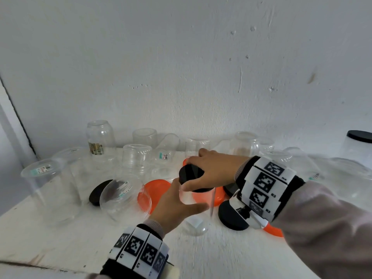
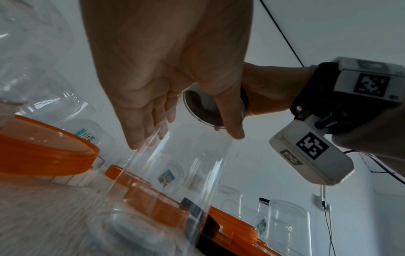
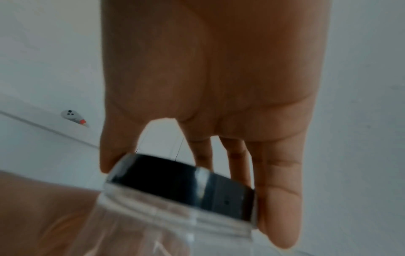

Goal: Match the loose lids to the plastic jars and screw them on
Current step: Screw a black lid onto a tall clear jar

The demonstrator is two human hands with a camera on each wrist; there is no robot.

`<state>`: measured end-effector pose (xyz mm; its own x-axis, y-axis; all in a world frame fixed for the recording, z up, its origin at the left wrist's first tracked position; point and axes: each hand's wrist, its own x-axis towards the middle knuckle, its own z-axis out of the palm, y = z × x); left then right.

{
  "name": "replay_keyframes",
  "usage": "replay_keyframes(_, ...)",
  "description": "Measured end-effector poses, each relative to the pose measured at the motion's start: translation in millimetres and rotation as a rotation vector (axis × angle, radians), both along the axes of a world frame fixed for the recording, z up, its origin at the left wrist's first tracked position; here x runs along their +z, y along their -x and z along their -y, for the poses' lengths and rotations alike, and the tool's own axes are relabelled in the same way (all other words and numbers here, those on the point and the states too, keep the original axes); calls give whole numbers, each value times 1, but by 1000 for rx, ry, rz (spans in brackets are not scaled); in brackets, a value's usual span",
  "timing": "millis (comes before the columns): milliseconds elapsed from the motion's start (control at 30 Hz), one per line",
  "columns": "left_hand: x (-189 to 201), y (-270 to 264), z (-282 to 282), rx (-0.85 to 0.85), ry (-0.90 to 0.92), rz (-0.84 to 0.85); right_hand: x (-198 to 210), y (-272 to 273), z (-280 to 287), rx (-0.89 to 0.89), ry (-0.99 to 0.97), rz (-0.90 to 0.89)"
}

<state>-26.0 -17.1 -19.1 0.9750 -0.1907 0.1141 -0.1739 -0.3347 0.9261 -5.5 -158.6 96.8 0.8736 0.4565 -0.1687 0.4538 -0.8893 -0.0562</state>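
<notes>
A clear plastic jar (image 1: 198,210) stands upright near the table's middle, and my left hand (image 1: 177,200) grips its side with thumb and fingers wrapped round it. A black lid (image 1: 191,175) sits on the jar's mouth, held from above by my right hand (image 1: 209,170), fingers curled round its rim. In the right wrist view the black lid (image 3: 181,183) lies on the jar's threaded neck (image 3: 175,213), my fingers (image 3: 280,199) against its edge. The left wrist view looks up through the jar (image 2: 175,173) at the lid's underside (image 2: 210,110).
Loose orange lids (image 1: 156,190) and black lids (image 1: 231,217) lie around the jar. Several clear jars (image 1: 136,160), mostly upside down, crowd the back and left of the white table (image 1: 60,238). One jar lies on its side (image 1: 122,200). A capped jar (image 1: 358,146) stands far right.
</notes>
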Motion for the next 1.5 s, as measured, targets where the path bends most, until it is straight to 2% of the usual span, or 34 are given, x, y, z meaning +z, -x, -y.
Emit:
replay_keyframes(100, 0, 0, 1, 12, -13, 2, 8, -1, 4, 87, -42, -107)
replay_keyframes(167, 0, 0, 1, 14, -15, 6, 10, -1, 6, 111, -58, -109)
replay_keyframes(400, 0, 1, 1, 18, -5, 6, -7, 3, -4, 13, -1, 86)
replay_keyframes(567, 1, 2, 1, 9, -7, 12, 4, 1, 7, 71, -94, -110)
replay_keyframes(633, 1, 3, 1, 9, -3, 18, 5, 0, 11, 83, -133, -119)
replay_keyframes(967, 1, 4, 1, -10, 16, 25, -12, 3, 9, 19, -109, 16)
replay_keyframes(1233, -3, 4, 2, 9, 32, 34, -30, 8, 9, 13, -176, 124)
replay_keyframes(1500, -3, 3, 2, -7, 0, 48, -50, 16, 10, -11, -237, 158)
